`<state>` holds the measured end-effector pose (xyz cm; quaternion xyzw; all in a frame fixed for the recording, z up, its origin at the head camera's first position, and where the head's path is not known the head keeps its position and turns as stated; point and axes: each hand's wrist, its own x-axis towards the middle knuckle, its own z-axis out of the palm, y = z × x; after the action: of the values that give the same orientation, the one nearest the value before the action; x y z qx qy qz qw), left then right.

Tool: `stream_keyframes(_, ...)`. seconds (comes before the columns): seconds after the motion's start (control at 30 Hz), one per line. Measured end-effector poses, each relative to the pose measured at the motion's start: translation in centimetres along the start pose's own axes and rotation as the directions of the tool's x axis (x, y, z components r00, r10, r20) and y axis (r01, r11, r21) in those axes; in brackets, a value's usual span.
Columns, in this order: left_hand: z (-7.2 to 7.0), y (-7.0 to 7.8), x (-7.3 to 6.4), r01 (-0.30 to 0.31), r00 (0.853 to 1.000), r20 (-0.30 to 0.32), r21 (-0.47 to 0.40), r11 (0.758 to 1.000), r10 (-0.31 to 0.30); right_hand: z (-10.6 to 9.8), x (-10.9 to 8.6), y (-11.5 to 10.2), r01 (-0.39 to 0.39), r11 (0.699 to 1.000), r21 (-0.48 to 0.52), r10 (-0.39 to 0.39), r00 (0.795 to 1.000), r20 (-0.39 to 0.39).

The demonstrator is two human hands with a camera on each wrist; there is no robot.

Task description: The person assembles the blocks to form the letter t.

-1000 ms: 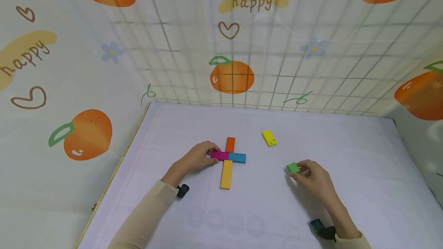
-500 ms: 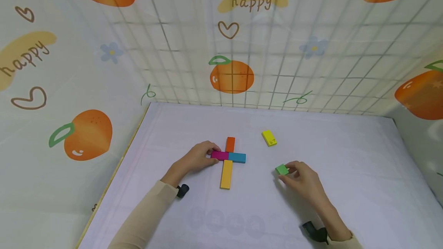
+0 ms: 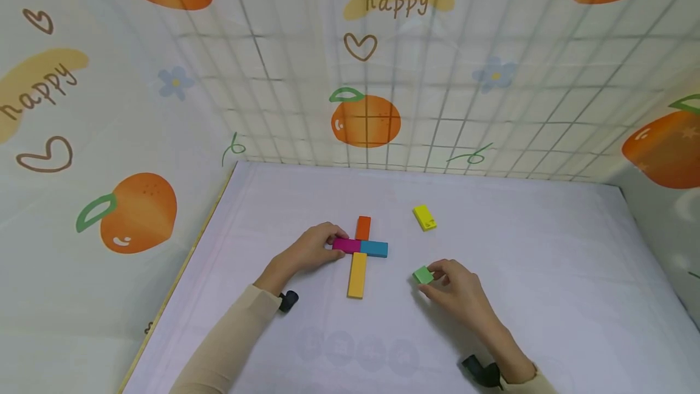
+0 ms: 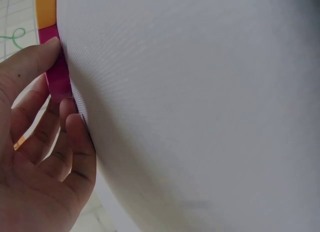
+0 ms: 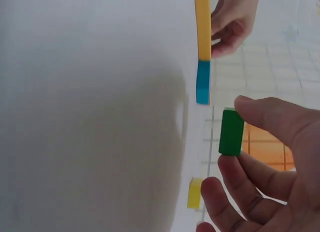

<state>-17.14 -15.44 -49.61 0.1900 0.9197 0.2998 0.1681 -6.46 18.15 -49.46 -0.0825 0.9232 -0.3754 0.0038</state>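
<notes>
My left hand (image 3: 313, 248) pinches the outer end of a magenta block (image 3: 347, 246) between thumb and fingers. That block lies end to end with a blue block (image 3: 374, 249), forming a crossbar on the table. An orange-red block (image 3: 363, 228) extends from the bar's far side, and a longer orange-yellow block (image 3: 357, 276) from its near side. To the right, my right hand (image 3: 458, 292) holds a small green block (image 3: 423, 275) between thumb and fingertips. In the right wrist view the green block (image 5: 231, 132) is raised off the table, its wide side facing the camera.
A bright yellow block (image 3: 425, 217) with a small marking lies beyond the right hand on the white tabletop (image 3: 547, 248). Printed cloth walls (image 3: 273, 78) rise along the table's back and sides. Dark wrist cameras (image 3: 481, 371) sit below each hand.
My right hand has carried the green block leftward and slightly nearer, towards the crossed blocks. My left hand keeps its grip on the magenta block, and the other blocks stay put.
</notes>
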Motion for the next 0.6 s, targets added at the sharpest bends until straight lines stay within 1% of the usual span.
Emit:
stream_keyframes(0.23, 0.0, -0.1, 0.1, -0.010, 1.000, -0.002, -0.001, 1.000, 0.010, 1.2, 0.1, -1.1, 0.045, 0.999, -0.006, -0.044, 0.999, 0.018)
stream_keyframes(0.6, 0.1, -0.4, 0.2, -0.021, 1.000, -0.007, 0.000, 1.000, 0.021, 2.6, 0.3, -2.5, 0.052, 0.999, -0.006, -0.052, 0.997, 0.049)
